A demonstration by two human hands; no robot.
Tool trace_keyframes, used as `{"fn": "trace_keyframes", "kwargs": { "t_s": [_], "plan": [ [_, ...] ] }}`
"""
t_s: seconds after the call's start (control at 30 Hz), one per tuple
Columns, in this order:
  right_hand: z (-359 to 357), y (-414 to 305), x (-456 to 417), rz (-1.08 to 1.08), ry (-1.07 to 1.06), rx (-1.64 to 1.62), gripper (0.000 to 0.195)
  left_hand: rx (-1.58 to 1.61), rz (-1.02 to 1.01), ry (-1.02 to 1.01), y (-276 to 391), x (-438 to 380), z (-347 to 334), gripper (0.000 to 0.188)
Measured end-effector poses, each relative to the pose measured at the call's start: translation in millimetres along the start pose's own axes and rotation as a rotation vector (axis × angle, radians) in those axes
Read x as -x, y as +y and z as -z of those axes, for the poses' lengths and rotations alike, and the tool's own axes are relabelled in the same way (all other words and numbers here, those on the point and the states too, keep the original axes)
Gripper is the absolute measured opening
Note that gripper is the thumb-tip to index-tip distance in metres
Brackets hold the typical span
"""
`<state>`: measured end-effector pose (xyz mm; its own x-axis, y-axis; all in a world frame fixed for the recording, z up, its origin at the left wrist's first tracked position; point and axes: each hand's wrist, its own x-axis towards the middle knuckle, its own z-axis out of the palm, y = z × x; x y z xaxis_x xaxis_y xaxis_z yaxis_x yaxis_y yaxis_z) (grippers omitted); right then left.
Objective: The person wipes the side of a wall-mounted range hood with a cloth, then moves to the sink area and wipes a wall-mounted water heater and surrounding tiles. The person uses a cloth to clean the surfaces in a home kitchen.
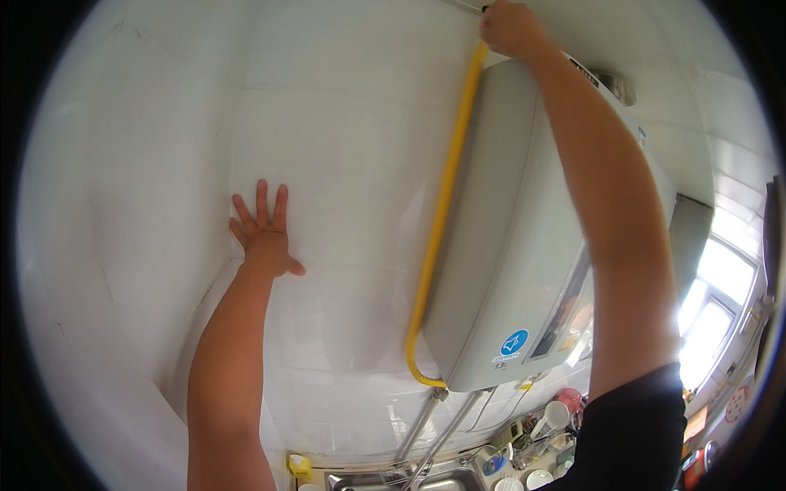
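Observation:
My left hand (265, 239) lies with its fingers spread against the white tiled wall (344, 184), close to the corner, holding nothing. Up at the top, my right hand (513, 27) is closed near the upper end of a yellow gas hose (447, 215); a small dark piece shows beside its fingers, and what exactly it grips is hidden. The hose runs down beside a grey wall-mounted water heater (491, 245) and curves under its bottom edge. My right forearm passes in front of the heater.
Pipes (424, 423) run down from the heater towards a steel sink (451, 479). A yellow bottle (300, 465) stands at the sink's left. White cups and bowls (539, 479) crowd the counter at the right. A bright window (715, 301) is at the far right.

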<state>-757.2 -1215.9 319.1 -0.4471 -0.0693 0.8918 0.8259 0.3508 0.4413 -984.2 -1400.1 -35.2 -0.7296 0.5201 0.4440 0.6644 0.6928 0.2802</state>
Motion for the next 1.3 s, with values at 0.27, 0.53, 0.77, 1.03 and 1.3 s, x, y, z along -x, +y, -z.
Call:
{"fn": "trace_keyframes", "kwargs": {
  "t_s": [0.27, 0.53, 0.77, 1.03, 1.3],
  "plan": [
    [-72.2, -153.8, 66.8, -0.149, -0.029, 0.03, 0.037, -0.061, 0.025, 0.009, -16.2, -1.6, -5.9, 0.148],
    [-73.8, -164.7, -5.8, -0.481, 0.341, -0.701, 0.066, -0.021, -0.023, 0.039, -7.9, -4.8, -3.5, 0.144],
    [-42.1, -287.9, -1.3, 0.03, 0.341, -0.747, 0.074, -0.168, 0.039, -0.054, -21.6, -11.5, -4.6, 0.141],
    [-109.4, -109.4, -28.3, -0.639, 0.368, -0.451, 0.05, -0.151, -0.053, -0.028, -26.0, -11.5, -14.7, 0.145],
    [-85.7, -173.5, -86.7, -0.374, 0.88, -1.018, 0.036, -0.082, -0.057, 0.011, -38.8, -8.7, -23.3, 0.143]
  ]
}}
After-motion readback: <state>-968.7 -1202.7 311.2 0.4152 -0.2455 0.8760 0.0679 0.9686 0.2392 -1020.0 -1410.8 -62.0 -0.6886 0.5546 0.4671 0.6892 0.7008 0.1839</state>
